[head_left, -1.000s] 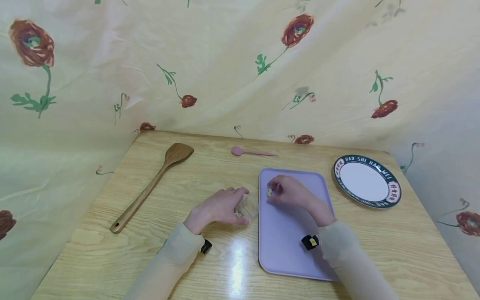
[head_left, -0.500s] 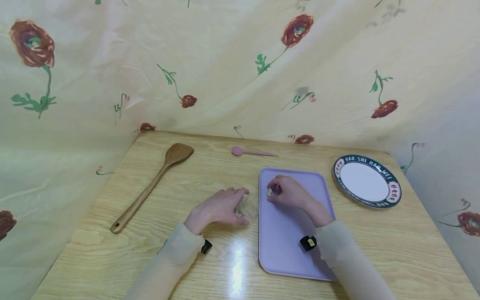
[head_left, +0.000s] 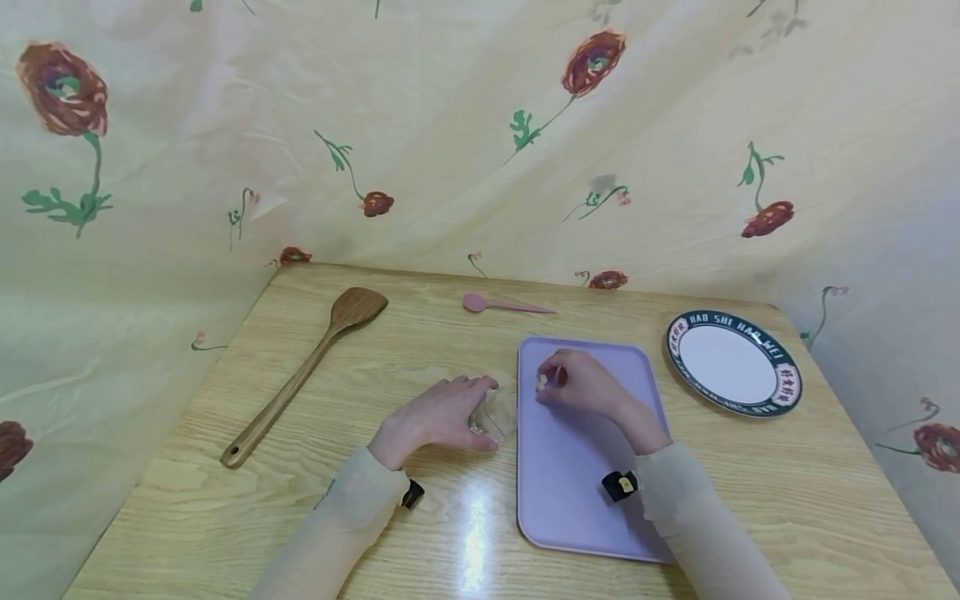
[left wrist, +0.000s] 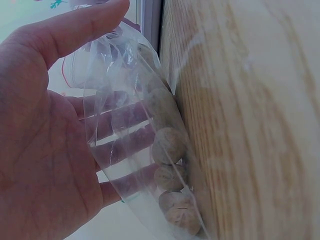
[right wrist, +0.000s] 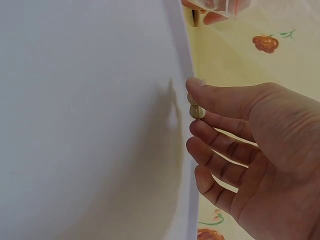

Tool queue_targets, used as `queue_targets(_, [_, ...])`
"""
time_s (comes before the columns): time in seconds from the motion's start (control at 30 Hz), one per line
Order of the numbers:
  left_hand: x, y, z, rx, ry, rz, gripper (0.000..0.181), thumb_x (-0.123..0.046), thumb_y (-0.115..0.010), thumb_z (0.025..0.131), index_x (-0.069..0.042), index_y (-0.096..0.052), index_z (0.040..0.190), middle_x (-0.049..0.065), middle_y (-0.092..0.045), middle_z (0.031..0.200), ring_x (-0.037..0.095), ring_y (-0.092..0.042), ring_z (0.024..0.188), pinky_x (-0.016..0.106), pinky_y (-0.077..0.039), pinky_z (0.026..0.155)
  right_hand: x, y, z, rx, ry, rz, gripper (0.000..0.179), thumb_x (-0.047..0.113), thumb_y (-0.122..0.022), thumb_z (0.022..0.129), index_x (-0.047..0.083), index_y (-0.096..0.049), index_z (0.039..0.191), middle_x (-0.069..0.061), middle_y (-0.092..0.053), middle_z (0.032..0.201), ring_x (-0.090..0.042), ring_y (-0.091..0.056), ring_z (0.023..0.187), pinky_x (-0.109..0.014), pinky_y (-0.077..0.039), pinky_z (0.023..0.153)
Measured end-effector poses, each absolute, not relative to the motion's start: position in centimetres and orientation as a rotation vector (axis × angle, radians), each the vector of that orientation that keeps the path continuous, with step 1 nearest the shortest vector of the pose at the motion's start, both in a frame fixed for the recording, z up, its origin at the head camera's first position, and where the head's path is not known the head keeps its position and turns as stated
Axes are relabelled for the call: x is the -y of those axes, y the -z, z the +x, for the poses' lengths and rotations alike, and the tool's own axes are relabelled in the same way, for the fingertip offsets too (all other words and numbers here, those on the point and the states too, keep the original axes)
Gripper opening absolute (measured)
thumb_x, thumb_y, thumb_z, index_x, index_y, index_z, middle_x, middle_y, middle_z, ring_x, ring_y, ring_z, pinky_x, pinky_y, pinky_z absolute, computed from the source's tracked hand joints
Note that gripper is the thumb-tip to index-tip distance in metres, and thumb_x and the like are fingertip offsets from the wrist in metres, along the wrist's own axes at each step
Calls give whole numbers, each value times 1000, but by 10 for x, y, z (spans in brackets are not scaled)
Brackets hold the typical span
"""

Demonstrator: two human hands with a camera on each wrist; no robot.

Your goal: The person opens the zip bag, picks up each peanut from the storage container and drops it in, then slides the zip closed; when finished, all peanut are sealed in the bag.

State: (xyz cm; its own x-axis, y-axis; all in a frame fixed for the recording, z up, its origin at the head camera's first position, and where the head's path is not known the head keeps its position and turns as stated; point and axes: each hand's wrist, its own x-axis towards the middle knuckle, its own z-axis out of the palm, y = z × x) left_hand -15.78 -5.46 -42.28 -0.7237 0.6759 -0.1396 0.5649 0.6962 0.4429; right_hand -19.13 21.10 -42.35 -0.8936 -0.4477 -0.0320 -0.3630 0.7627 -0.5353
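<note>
My left hand (head_left: 442, 412) curves round a clear plastic bag (head_left: 495, 412) on the table, beside the tray's left edge. In the left wrist view, the thumb lies at the bag's upper part and the other fingers show through the film. Several round, wrinkled brown nut-like balls (left wrist: 169, 145) line the bag's lower side. Over the lilac tray (head_left: 577, 500), my right hand (head_left: 581, 385) pinches a small pale two-lobed nut-like piece (right wrist: 197, 111) between thumb and fingertips. Its kind I cannot tell. The remaining right fingers are loosely bent.
A wooden spatula (head_left: 300, 375) lies at the left of the table. Near the back edge is a small pink spoon (head_left: 510, 306). A white plate with a dark green lettered rim (head_left: 727, 362) stands right of the tray. Flowered cloth (head_left: 450, 125) hangs behind.
Almost nothing moves. The right hand shifts very slightly over the tray, still pinching the small piece, while the left hand stays at the bag.
</note>
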Motion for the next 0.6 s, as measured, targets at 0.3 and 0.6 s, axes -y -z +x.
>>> queue_targets(0.3, [55, 422, -157, -2608, -556, 971, 82, -49, -77, 83, -13, -41, 149, 5, -56, 139, 25, -51, 125, 45, -40, 105, -212, 406, -184, -2824, 833, -655, 33, 15, -81, 83, -2, -72, 110, -5, -67, 93, -20, -58, 82, -32, -48, 68])
queue_targets(0.6, [54, 421, -157, -2606, -548, 959, 83, -50, -76, 84, -13, -40, 149, 5, -56, 140, 25, -51, 126, 46, -39, 106, -205, 391, -171, -2851, 910, -732, 32, 13, -83, 82, 1, -73, 110, -5, -69, 100, -21, -60, 84, -34, -49, 71])
